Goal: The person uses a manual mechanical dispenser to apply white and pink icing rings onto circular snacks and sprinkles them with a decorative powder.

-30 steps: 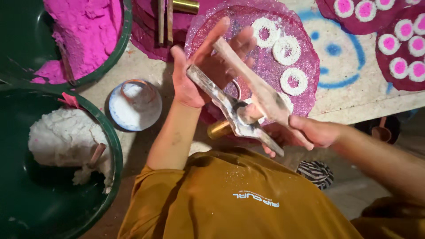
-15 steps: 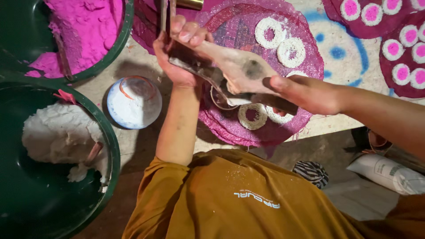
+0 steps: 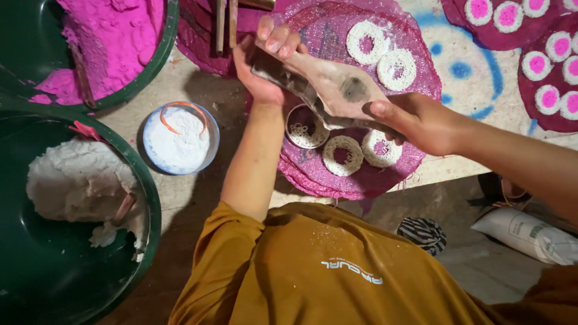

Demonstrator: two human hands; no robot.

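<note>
Both hands hold one wooden press tool (image 3: 337, 90) over a round magenta mesh mat (image 3: 415, 66). Left hand (image 3: 265, 66) is closed around the far end of the tool, with the fingers curled over its top edge. Right hand (image 3: 421, 123) grips the near end, with the thumb lying on the wood. The tool is tilted, and its metal cup (image 3: 306, 127) hangs just above the mat, with thin white strands showing inside it. Beside the cup lie two white noodle rings (image 3: 342, 155) on the mat, and two more are at the far side. To the left stand a small bowl of white powder (image 3: 179, 138), a green basin with white dough (image 3: 72, 180) and another basin with pink dough (image 3: 114, 42).
</note>
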